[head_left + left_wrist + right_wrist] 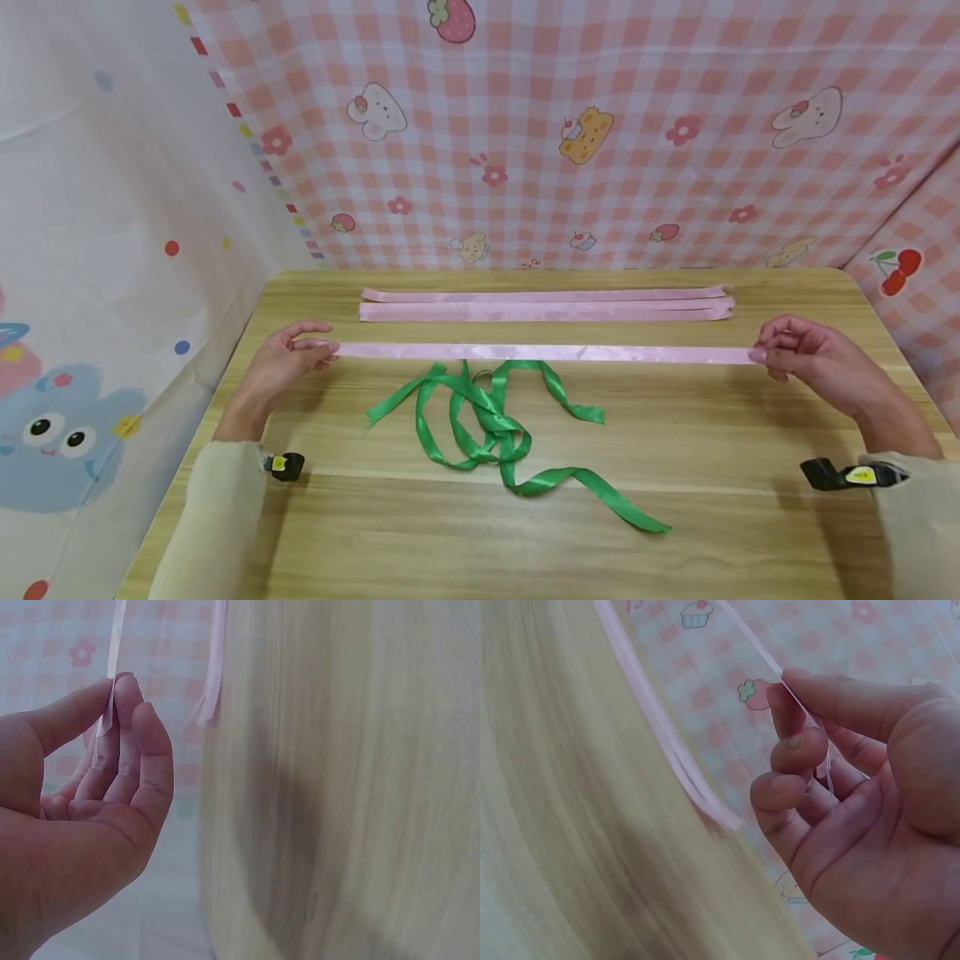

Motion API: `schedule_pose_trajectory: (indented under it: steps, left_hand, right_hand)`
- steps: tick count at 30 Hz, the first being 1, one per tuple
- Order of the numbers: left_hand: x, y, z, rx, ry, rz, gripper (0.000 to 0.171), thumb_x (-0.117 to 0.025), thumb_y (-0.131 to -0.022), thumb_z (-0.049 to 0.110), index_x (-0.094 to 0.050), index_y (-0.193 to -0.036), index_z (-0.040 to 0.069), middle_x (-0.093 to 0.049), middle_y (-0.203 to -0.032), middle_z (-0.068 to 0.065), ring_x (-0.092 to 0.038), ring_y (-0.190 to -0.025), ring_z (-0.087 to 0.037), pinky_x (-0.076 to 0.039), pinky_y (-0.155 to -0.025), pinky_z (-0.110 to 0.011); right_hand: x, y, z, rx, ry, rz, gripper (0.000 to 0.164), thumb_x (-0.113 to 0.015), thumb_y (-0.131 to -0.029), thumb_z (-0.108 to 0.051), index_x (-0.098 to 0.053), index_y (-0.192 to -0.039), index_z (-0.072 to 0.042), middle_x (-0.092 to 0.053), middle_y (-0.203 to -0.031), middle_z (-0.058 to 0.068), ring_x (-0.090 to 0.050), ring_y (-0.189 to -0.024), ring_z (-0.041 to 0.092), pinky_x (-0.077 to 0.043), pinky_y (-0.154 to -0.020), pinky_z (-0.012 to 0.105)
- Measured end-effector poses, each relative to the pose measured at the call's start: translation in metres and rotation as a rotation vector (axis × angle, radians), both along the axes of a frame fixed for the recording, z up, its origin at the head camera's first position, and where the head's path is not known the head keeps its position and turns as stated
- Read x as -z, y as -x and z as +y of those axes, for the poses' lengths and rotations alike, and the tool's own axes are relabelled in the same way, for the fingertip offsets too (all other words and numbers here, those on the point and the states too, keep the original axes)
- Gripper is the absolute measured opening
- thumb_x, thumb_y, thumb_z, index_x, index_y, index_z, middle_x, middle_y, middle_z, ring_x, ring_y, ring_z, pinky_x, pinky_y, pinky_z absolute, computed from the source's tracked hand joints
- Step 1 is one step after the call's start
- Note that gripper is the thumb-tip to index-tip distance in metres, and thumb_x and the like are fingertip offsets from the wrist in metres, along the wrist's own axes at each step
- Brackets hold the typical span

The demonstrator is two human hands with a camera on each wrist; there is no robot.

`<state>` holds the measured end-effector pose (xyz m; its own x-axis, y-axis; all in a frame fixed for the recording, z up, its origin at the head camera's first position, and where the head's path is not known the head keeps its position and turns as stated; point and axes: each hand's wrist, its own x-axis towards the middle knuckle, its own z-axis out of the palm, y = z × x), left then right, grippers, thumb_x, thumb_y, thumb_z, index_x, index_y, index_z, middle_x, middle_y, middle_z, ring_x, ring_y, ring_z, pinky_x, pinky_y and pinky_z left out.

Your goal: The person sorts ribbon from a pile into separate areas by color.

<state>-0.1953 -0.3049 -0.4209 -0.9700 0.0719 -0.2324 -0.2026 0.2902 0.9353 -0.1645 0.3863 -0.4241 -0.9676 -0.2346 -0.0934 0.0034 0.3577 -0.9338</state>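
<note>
A pink satin ribbon (540, 352) is stretched taut from side to side across the head view. Its left end is pinched between thumb and fingertips of my left hand (288, 358), also seen in the left wrist view. At the opposite end, my right hand (825, 358) pinches the ribbon the same way, with a short tail inside the fingers in the right wrist view. Beyond it, more pink ribbon strips (540, 310) lie side by side on the table. Nearer to me lies a loosely looped green ribbon (480, 417); part of a small ring (483, 375) shows among its loops.
The wooden table (420, 550) reaches back to a pink checked cloth (525, 100) with cartoon prints. A white printed cloth (112, 208) hangs along the left side. Dark wrist cameras sit at both sleeves.
</note>
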Motion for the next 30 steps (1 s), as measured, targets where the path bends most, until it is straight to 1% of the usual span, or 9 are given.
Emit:
schedule_pose_trajectory:
  steps: [2, 5, 6, 8, 12, 16, 21, 26, 30]
  left_hand:
    - [0.003, 0.003, 0.0, -0.013, -0.002, -0.009, 0.035, -0.065, -0.097, 0.012, -0.052, -0.127, 0.002, -0.073, -0.085, 0.013, -0.069, -0.083, -0.009, -0.057, -0.081, -0.028]
    - [0.006, 0.007, 0.001, -0.047, 0.005, -0.03, 0.043, -0.066, -0.096, 0.013, -0.048, -0.133, -0.003, -0.073, -0.086, 0.014, -0.07, -0.084, -0.01, -0.057, -0.082, -0.028]
    - [0.007, 0.008, 0.002, -0.057, 0.013, -0.036, 0.046, -0.066, -0.096, 0.014, -0.047, -0.134, -0.004, -0.073, -0.086, 0.015, -0.07, -0.085, -0.01, -0.057, -0.083, -0.027]
    - [0.009, 0.011, 0.003, -0.079, 0.023, -0.049, 0.051, -0.067, -0.096, 0.017, -0.045, -0.137, -0.004, -0.072, -0.087, 0.015, -0.071, -0.087, -0.011, -0.056, -0.085, -0.028]
    - [0.012, 0.016, 0.003, -0.111, 0.021, -0.075, 0.055, -0.066, -0.097, 0.019, -0.042, -0.141, -0.003, -0.071, -0.09, 0.014, -0.071, -0.092, -0.013, -0.055, -0.09, -0.03]
    - [0.016, 0.021, 0.003, -0.142, -0.004, -0.1, 0.056, -0.066, -0.097, 0.018, -0.04, -0.143, -0.001, -0.071, -0.09, 0.014, -0.07, -0.092, -0.011, -0.054, -0.091, -0.029]
    - [0.022, 0.027, 0.006, -0.173, -0.024, -0.117, 0.057, -0.066, -0.096, 0.016, -0.039, -0.144, -0.002, -0.07, -0.085, 0.015, -0.07, -0.085, -0.007, -0.055, -0.084, -0.023]
    - [0.027, 0.033, 0.011, -0.213, -0.03, -0.116, 0.06, -0.068, -0.095, 0.017, -0.039, -0.143, -0.003, -0.07, -0.082, 0.015, -0.07, -0.083, -0.006, -0.056, -0.081, -0.021]
    - [0.029, 0.039, 0.015, -0.271, -0.058, -0.117, 0.059, -0.069, -0.094, 0.013, -0.04, -0.143, -0.004, -0.07, -0.078, 0.014, -0.07, -0.079, -0.005, -0.056, -0.078, -0.021]
  right_hand:
    - [0.002, 0.002, 0.0, 0.038, 0.0, -0.01, 0.007, -0.059, -0.098, -0.004, -0.057, -0.105, -0.007, -0.063, -0.078, -0.002, -0.051, -0.067, 0.017, -0.041, -0.059, 0.031]
    - [0.007, 0.005, 0.0, 0.089, 0.076, -0.021, 0.005, -0.061, -0.098, -0.005, -0.059, -0.1, -0.009, -0.066, -0.078, -0.003, -0.051, -0.065, 0.016, -0.041, -0.057, 0.03]
    - [0.009, 0.007, 0.0, 0.1, 0.121, -0.025, 0.005, -0.061, -0.097, -0.004, -0.059, -0.099, -0.008, -0.067, -0.079, -0.003, -0.052, -0.065, 0.015, -0.041, -0.056, 0.03]
    - [0.013, 0.009, 0.0, 0.12, 0.173, -0.03, 0.005, -0.062, -0.097, -0.004, -0.06, -0.098, -0.008, -0.07, -0.082, -0.004, -0.054, -0.066, 0.013, -0.044, -0.057, 0.027]
    - [0.019, 0.013, 0.003, 0.14, 0.205, -0.034, 0.005, -0.062, -0.097, -0.006, -0.058, -0.1, -0.007, -0.071, -0.088, -0.006, -0.06, -0.073, 0.01, -0.05, -0.062, 0.022]
    - [0.023, 0.016, 0.004, 0.173, 0.167, -0.04, 0.008, -0.061, -0.098, -0.009, -0.056, -0.103, -0.006, -0.072, -0.089, -0.008, -0.063, -0.075, 0.008, -0.053, -0.064, 0.021]
    - [0.026, 0.023, 0.002, 0.253, 0.063, -0.068, 0.015, -0.064, -0.097, -0.014, -0.053, -0.102, -0.005, -0.07, -0.083, -0.012, -0.063, -0.072, 0.005, -0.055, -0.062, 0.022]
    - [0.029, 0.03, -0.005, 0.339, -0.02, -0.074, 0.024, -0.066, -0.096, -0.02, -0.05, -0.103, -0.004, -0.067, -0.076, -0.016, -0.062, -0.067, 0.003, -0.055, -0.06, 0.021]
    - [0.034, 0.037, -0.01, 0.403, -0.024, -0.067, 0.024, -0.066, -0.096, -0.018, -0.048, -0.104, -0.003, -0.067, -0.073, -0.018, -0.062, -0.063, 0.002, -0.054, -0.057, 0.021]
